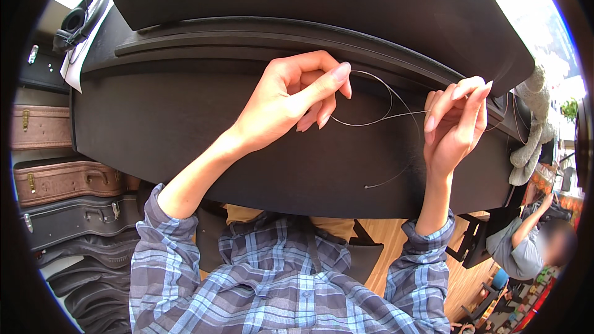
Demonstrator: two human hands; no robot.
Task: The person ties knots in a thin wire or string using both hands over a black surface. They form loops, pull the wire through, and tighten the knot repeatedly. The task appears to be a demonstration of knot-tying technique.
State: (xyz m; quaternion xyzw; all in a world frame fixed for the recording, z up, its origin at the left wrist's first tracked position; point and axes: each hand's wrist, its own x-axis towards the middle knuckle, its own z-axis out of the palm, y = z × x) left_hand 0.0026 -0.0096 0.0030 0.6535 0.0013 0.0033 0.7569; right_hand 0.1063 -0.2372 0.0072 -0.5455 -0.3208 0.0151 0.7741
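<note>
A thin silvery guitar string point(362, 125) is held in loose loops between my two hands, over the closed black lid point(173, 124) of a piano. My left hand point(281, 99) pinches it between thumb and fingertips. Farther right, my right hand point(455, 120) grips another part of it, palm partly turned up and fingers curled. One end of the string hangs below the hands, with a small bead-like tip just over the lid. More fine strands curve out beyond my right hand; whether they belong to the same string, I cannot tell.
A black music desk point(260, 0) rises behind the lid. Headphones point(77, 21) lie at the far left. Instrument cases point(74, 182) are stacked on the left. A grey plush thing point(533, 124) hangs at the right end. Another person point(520, 247) is at the lower right.
</note>
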